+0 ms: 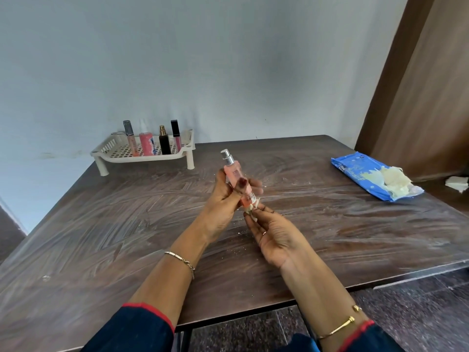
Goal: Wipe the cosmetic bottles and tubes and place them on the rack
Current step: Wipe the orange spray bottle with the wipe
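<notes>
Appears to be a domestic room. Plain pale-blue painted wall (228, 59), wood-grain worktop (101, 224), dark speckled floor tiles (418, 313), brown wooden panel (418, 97) at right. Cream plastic rack (147, 158) of cosmetics (146, 144) and blue wipes pack (355, 171) on worktop.

Pink pump bottle (234, 177) with silver top; cream lattice rack (142, 151); blue wipes pack (365, 177); dark wood-grain table (101, 224).

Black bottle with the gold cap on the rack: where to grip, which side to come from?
Probably from above, fingers front and back on the black bottle, just under its gold cap. It stands upright in the rack, with the pink bottle close on one side and the lip gloss tube almost touching on the other, so side access looks tight.
</notes>
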